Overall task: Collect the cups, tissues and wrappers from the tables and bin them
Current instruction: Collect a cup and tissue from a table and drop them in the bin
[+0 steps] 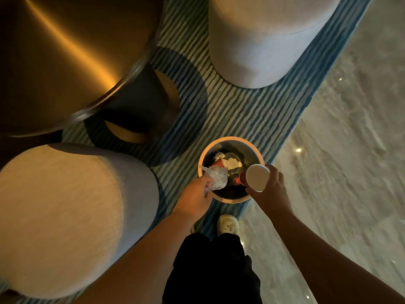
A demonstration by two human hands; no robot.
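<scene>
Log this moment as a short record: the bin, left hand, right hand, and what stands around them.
bin: round, on the striped rug, already holding white paper and a red item
left hand: grips a crumpled wad, tissue or wrapper, above the bin's opening
right hand: holds a white cup at the bin's near rim
surroundings: two round stools, a shiny table

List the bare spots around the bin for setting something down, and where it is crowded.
Bare: stone floor right of the bin; striped rug between bin and far stool; near stool's top. Crowded: the bin mouth, where the left hand holds tissue and the right hand a cup.
</scene>
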